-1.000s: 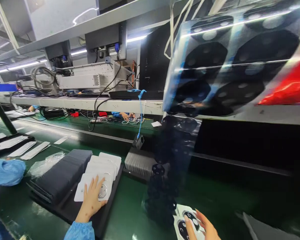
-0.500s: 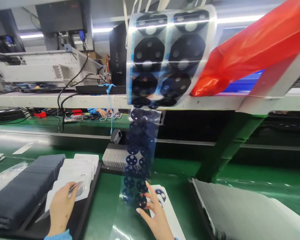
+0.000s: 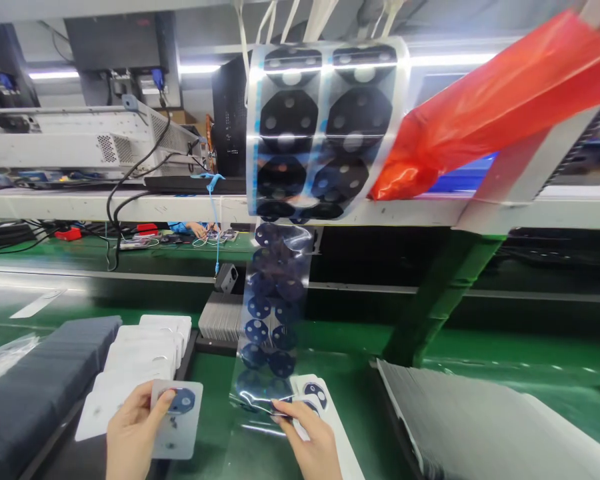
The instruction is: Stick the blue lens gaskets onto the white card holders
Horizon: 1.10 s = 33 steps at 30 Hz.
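Head view: left hand closed around grey card; right hand fingertips pinching film strip end near desk front edge.

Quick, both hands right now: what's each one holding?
Left hand: closed on a white card.
Right hand: pinching the end of the clear film strip.

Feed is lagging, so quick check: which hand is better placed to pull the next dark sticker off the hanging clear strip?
Right, probably. The right hand already pinches the bottom of the clear strip, beside its lowest stickers. The left hand is occupied holding a grey card off to the side.
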Available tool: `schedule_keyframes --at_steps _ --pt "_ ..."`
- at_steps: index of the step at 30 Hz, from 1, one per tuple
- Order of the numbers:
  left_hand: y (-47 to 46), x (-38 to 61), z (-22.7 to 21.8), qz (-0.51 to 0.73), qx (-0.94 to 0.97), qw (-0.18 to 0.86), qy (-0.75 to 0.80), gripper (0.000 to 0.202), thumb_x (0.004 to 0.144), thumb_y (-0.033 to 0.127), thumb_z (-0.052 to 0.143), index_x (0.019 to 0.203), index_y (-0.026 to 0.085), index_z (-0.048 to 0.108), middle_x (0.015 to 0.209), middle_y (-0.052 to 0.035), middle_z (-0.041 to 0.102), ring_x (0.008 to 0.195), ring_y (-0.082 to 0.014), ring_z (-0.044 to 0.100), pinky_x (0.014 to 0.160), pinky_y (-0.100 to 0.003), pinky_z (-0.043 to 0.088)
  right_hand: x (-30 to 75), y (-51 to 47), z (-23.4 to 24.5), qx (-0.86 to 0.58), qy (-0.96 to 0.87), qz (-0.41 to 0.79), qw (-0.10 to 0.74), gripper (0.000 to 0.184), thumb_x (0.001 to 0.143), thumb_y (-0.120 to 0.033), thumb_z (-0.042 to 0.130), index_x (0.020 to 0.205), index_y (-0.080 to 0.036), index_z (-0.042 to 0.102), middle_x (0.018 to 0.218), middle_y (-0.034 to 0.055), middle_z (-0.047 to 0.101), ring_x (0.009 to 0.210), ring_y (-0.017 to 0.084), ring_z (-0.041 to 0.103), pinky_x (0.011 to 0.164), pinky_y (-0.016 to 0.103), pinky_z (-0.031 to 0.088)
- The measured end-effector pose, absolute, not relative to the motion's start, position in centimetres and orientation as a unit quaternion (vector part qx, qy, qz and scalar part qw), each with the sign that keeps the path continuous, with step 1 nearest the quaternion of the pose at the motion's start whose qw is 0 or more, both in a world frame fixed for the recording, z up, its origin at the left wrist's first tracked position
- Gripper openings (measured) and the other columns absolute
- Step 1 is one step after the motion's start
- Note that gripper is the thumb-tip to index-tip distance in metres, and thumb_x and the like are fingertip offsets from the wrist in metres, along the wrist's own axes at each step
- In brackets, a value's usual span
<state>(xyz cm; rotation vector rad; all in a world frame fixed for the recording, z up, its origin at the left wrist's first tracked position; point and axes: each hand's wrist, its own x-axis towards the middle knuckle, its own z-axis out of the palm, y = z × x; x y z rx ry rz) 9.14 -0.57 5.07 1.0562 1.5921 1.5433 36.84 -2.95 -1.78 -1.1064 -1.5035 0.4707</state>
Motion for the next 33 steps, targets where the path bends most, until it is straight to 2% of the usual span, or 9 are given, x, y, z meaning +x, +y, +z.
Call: schedule_keyframes --at_steps 5,8,16,20,25,27,29,31,33 --pt "-0.9 12.3 5.7 0.469 0.430 0.597 0.489 0.047 0.063 0.046 0.081 0.100 0.018 0.072 0.088 -0.0080 0.074 0.077 -0.0245 0.068 0.069 -0.031 0.054 36.8 -2.8 -2.6 -0.454 -0.665 0.153 0.572 0.022 0.093 -0.030 0.052 0.094 -0.027 0.073 0.075 0.0037 0.067 0.065 0.018 0.065 0.060 0.025 0.054" --pt "-1.1 14.4 5.3 0.393 0.433 0.684 0.436 0.034 0.061 0.041 0.084 0.081 0.016 0.075 0.090 -0.0101 0.074 0.072 -0.0222 0.068 0.068 -0.029 0.052 36.7 -3.0 -2.5 -0.449 -0.673 0.133 0.573 0.024 0.094 -0.028 0.049 0.090 -0.027 0.073 0.075 0.0040 0.065 0.066 0.018 0.065 0.059 0.024 0.054" --pt "-0.8 15.9 3.9 0.402 0.426 0.682 0.438 0.038 0.063 0.044 0.083 0.083 0.012 0.075 0.073 -0.0092 0.074 0.062 -0.0178 0.065 0.060 -0.023 0.047 36.3 -3.6 -1.1 -0.431 -0.708 0.094 0.551 0.027 0.092 -0.018 0.047 0.089 -0.027 0.072 0.079 0.0039 0.067 0.070 0.016 0.067 0.062 0.022 0.055" --pt "-0.5 16.1 4.2 0.433 0.424 0.672 0.425 0.031 0.070 0.043 0.078 0.082 0.014 0.075 0.072 -0.0051 0.073 0.061 -0.0144 0.062 0.059 -0.020 0.045 36.3 -3.7 -0.7 -0.450 -0.727 0.039 0.517 0.032 0.090 -0.015 0.046 0.080 -0.027 0.074 0.110 0.0085 0.065 0.096 0.022 0.066 0.078 0.031 0.057" --pt "-0.2 15.9 3.6 0.474 0.409 0.656 0.422 0.032 0.073 0.041 0.076 0.092 0.016 0.076 0.084 -0.0049 0.074 0.074 -0.0161 0.064 0.068 -0.021 0.047 36.4 -3.8 -0.8 -0.487 -0.698 0.036 0.524 0.025 0.086 -0.017 0.057 0.068 -0.026 0.072 0.151 0.0010 0.032 0.141 0.038 0.019 0.103 0.064 0.032" --pt "0.0 15.7 3.3 0.491 0.401 0.649 0.422 0.037 0.072 0.042 0.076 0.099 0.016 0.075 0.091 -0.0071 0.075 0.085 -0.0207 0.066 0.074 -0.025 0.049 36.6 -4.0 -0.6 -0.487 -0.669 0.095 0.554 0.022 0.083 -0.020 0.062 0.064 -0.024 0.070 0.146 0.0047 0.039 0.139 0.039 0.023 0.103 0.064 0.032" --pt "0.2 15.6 3.0 0.503 0.400 0.631 0.434 0.041 0.071 0.044 0.076 0.100 0.016 0.074 0.096 -0.0095 0.075 0.092 -0.0256 0.067 0.076 -0.029 0.051 36.8 -4.1 -0.3 -0.465 -0.633 0.181 0.592 0.017 0.081 -0.024 0.065 0.064 -0.023 0.067 0.122 0.0113 0.060 0.122 0.036 0.049 0.094 0.054 0.045" --pt "0.1 15.6 2.8 0.519 0.401 0.601 0.456 0.045 0.069 0.046 0.077 0.102 0.015 0.073 0.101 -0.0112 0.075 0.093 -0.0288 0.068 0.075 -0.032 0.054 36.9 -4.1 0.0 -0.441 -0.592 0.260 0.623 0.012 0.078 -0.025 0.070 0.067 -0.023 0.066 0.088 0.0082 0.067 0.090 0.028 0.064 0.078 0.041 0.054" --pt "-0.1 15.9 2.8 0.536 0.407 0.572 0.469 0.047 0.070 0.047 0.075 0.106 0.016 0.071 0.107 -0.0121 0.073 0.089 -0.0292 0.069 0.073 -0.034 0.056 36.7 -4.0 0.1 -0.438 -0.551 0.309 0.639 0.011 0.075 -0.027 0.074 0.071 -0.022 0.066 0.072 0.0037 0.064 0.071 0.022 0.063 0.068 0.033 0.055"
